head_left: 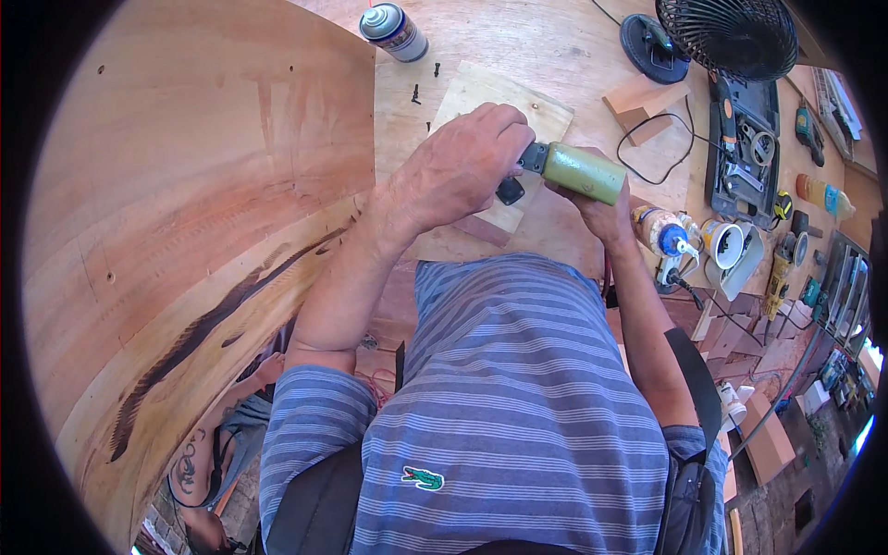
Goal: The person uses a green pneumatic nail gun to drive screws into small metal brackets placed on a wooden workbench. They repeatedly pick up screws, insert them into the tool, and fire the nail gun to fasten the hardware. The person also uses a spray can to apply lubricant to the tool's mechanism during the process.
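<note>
Both my hands hold an olive-green cylinder (pixel 585 173) with a dark metal fitting (pixel 534 157) at its left end. Its exact kind I cannot make out. My left hand (pixel 470 159) is closed about the fitting's end, palm down, its fingertips partly hidden. From below and behind, my right hand (pixel 603 211) wraps the cylinder, with most fingers out of sight. A small black piece (pixel 510 191) shows just under my left hand; whether it joins the fitting I cannot tell. Beneath both hands lies a pale wooden board (pixel 546 111) on the workbench (pixel 546 42).
A spray can (pixel 395 33) and several dark screws (pixel 415 93) lie left of the board. A curved plywood panel (pixel 203 139) rises at left. Rightward are a wood block (pixel 645 104), black fan (pixel 731 37), tool case (pixel 743 153), glue bottle (pixel 668 236) and white cup (pixel 723 242). Another person's arm (pixel 192 472) shows lower left.
</note>
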The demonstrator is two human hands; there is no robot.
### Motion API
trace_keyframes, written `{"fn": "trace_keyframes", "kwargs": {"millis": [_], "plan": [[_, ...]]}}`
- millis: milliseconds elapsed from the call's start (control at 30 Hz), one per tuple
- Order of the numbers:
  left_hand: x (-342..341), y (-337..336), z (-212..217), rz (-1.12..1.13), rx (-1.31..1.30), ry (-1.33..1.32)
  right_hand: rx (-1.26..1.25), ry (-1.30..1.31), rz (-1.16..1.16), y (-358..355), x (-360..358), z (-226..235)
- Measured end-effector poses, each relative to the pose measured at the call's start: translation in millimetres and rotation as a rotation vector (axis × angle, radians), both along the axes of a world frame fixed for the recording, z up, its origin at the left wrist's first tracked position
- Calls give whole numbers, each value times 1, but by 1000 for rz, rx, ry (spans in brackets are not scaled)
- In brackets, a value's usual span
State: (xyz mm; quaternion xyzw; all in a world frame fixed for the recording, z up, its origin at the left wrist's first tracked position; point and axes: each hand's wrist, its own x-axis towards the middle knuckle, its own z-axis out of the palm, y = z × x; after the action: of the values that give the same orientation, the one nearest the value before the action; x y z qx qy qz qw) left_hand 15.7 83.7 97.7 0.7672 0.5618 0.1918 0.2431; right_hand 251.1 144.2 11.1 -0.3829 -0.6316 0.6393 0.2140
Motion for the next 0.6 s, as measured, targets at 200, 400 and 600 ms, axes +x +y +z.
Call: {"fn": "trace_keyframes", "kwargs": {"millis": [200,400,600], "plan": [[2,1,-2,6,2,-14,8,-18,-4,0,1,-1],[3,2,-2,38,-6,-110,-26,12,-11,0,3,-9],[2,2,-14,50,-8,-178,7,-27,15,1,2,-6]]}}
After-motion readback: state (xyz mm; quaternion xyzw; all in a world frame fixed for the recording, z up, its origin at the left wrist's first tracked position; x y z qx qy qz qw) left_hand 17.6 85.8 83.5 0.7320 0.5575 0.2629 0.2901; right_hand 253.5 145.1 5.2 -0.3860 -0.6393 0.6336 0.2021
